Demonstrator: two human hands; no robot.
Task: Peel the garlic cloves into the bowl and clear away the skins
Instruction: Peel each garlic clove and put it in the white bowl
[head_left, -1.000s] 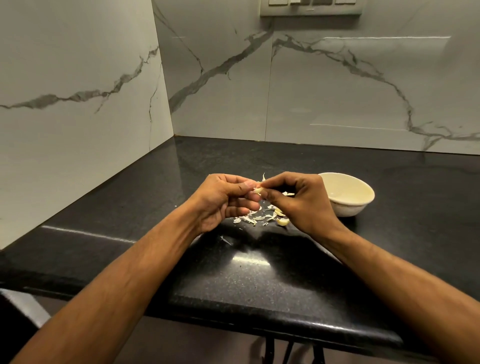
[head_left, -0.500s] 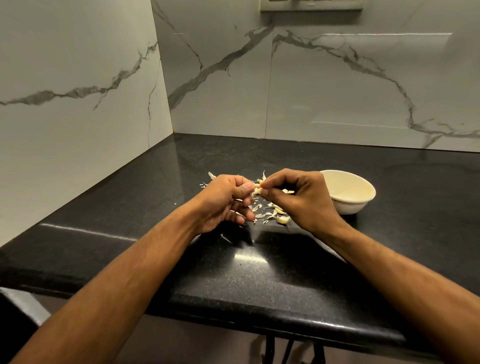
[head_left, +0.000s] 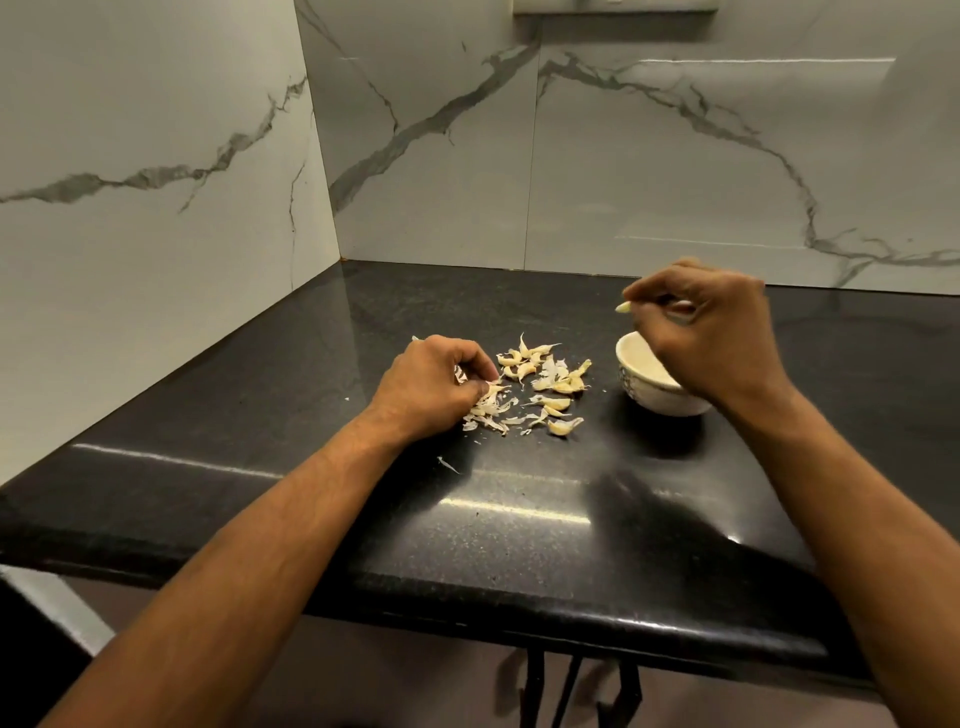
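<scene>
black counter (head_left: 311, 415), scattered skins (head_left: 540, 389) by bowl (head_left: 644, 400) (partly hidden), right hand (head_left: 717, 332) grip pinching clove (head_left: 622, 307), left hand (head_left: 431, 389) fingering skins

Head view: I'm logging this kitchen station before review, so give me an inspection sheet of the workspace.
Surface: black counter, glossy.
Job's things: white bowl at right; unpeeled garlic cloves mixed with loose skins at centre.
Clutter: one stray skin flake nearer the front edge.
Grips: left hand rests on the skins, fingers curled into them; right hand above the bowl pinches a clove.
Cables: nothing seen.
Surroundings: marble-look wall; switch plate at top.
</scene>
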